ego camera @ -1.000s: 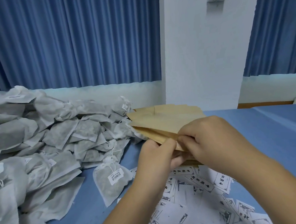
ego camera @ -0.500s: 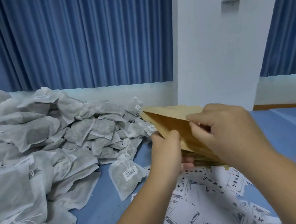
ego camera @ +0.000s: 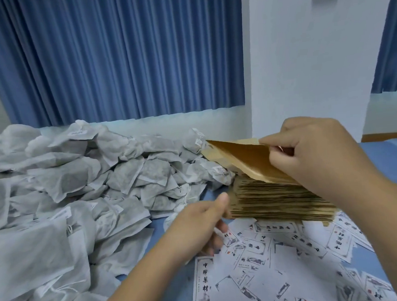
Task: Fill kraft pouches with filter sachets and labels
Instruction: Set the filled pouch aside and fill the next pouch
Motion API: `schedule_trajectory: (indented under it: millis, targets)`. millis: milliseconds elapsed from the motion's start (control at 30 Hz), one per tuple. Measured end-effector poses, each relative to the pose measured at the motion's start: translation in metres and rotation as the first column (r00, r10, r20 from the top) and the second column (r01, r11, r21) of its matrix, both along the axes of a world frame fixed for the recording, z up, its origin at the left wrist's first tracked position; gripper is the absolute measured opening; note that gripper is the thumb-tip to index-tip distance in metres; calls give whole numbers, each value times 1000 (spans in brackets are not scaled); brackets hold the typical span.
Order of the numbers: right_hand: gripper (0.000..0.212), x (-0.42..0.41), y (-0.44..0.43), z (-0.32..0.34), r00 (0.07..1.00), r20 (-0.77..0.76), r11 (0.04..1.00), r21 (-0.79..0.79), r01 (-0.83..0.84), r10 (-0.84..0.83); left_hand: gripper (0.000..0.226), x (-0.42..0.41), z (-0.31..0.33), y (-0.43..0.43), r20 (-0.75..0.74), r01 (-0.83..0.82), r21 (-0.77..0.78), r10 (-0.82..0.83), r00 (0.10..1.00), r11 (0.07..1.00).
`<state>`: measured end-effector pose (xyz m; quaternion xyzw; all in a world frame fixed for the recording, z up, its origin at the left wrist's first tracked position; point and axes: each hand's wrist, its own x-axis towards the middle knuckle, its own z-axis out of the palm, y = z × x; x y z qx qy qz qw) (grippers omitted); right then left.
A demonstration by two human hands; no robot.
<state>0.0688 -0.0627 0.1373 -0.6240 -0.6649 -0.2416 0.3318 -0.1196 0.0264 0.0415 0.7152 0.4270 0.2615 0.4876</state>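
right grip (ego camera: 309, 153) pinching top kraft pouch (ego camera: 244, 159) edge, pouch tilted up off stack (ego camera: 277, 199) just below; left grip (ego camera: 202, 222) loose, nothing in it, labels (ego camera: 257, 246) underneath. we'd steady stack, lift slow so only one comes

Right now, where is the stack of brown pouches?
Head view: the stack sits right of centre on the table, between the sachet heap and the scattered labels, under the pouch the right hand holds.

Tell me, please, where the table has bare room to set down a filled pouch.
Bare blue table lies right of the kraft pouch stack, beyond the right hand. The sachet heap crowds the left; labels cover the front.
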Motion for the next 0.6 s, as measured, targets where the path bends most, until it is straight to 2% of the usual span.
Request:
schedule_trajectory:
  millis: [33,67,100,133,167,233,300,400,433,533,600]
  targets:
    - [19,0,2,-1,1000,3,1000,-10,6,-6,57,-5,-5,7,-197,-127,179,162,967,976]
    - [19,0,3,-2,1000,4,1000,-14,9,-9,59,-9,-9,13,-407,-179,380,338,848,908]
    - [19,0,4,-3,1000,4,1000,-16,8,-8,62,-11,-14,18,-554,-159,504,459,694,849]
    - [19,-1,5,-4,1000,5,1000,-21,5,-5,68,-12,-20,22,-644,-142,524,500,580,840]
    - [19,-3,5,-6,1000,8,1000,-28,1,-1,73,-10,-27,25,-700,-148,482,481,528,864]
    - [20,-5,6,-9,1000,9,999,-35,-7,7,70,-7,-36,31,-709,-186,375,410,574,908]
    - [18,-5,7,-10,1000,4,1000,-30,-1,1,53,-7,-34,37,-649,-203,313,365,667,928]
    - [16,-2,9,-9,1000,-5,1000,-23,18,-18,33,-10,-17,39,-586,-194,338,367,722,921]
    - [17,-2,9,-10,1000,-12,1000,-21,16,-17,29,-14,-11,42,-529,-211,394,409,743,894]
    - [21,-3,9,-10,999,-33,1000,-23,1,-2,25,-26,8,55,-224,-290,580,492,842,761]
    - [23,-4,10,-10,999,-38,999,-37,-3,2,37,-35,20,66,-193,-228,734,518,833,640]
